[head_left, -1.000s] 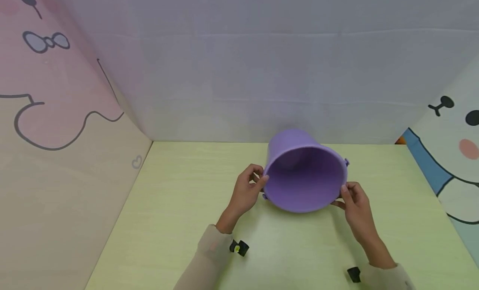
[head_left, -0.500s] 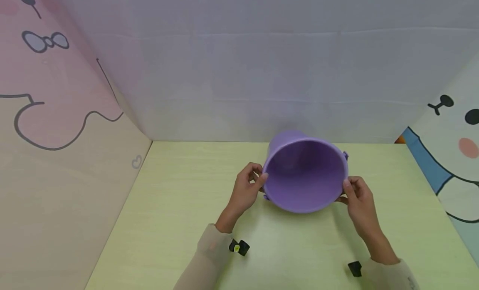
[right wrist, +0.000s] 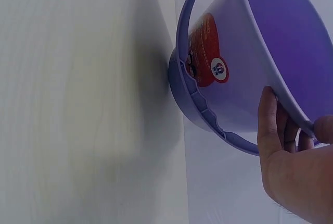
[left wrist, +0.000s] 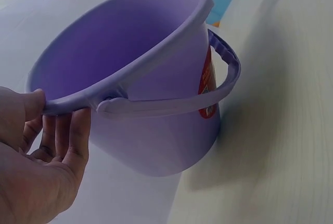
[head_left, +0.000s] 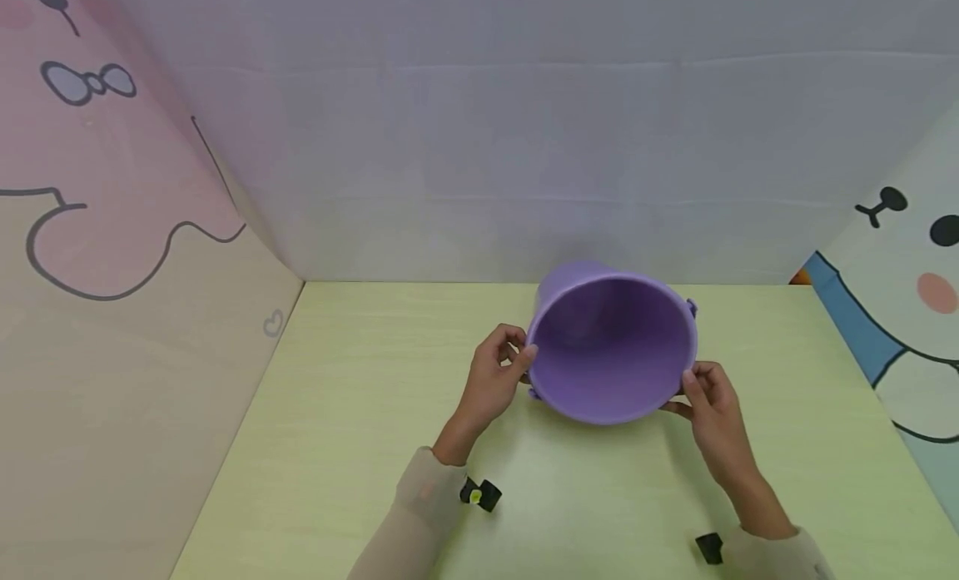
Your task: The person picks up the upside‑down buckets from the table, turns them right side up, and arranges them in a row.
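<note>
A purple plastic bucket (head_left: 607,355) is tilted on its side above the table, its mouth toward me and nothing visible inside. On the left of the rim, my left hand (head_left: 490,384) pinches the edge between thumb and fingers. My right hand (head_left: 719,422) grips the rim at the lower right the same way. The bucket's handle (left wrist: 171,105) hangs down on the underside, as the left wrist view shows. A red label (right wrist: 205,49) is on the bucket's wall in the right wrist view.
The pale yellow-green table (head_left: 375,355) runs back to a plain greyish wall (head_left: 464,147). Side panels with cartoon animals stand left (head_left: 135,380) and right (head_left: 921,397). Small black wrist devices show at both sleeves.
The bucket's mouth has tipped up slightly toward me. My right hand shifted up and right along the rim, then back down. My left hand has stayed nearly in place.
</note>
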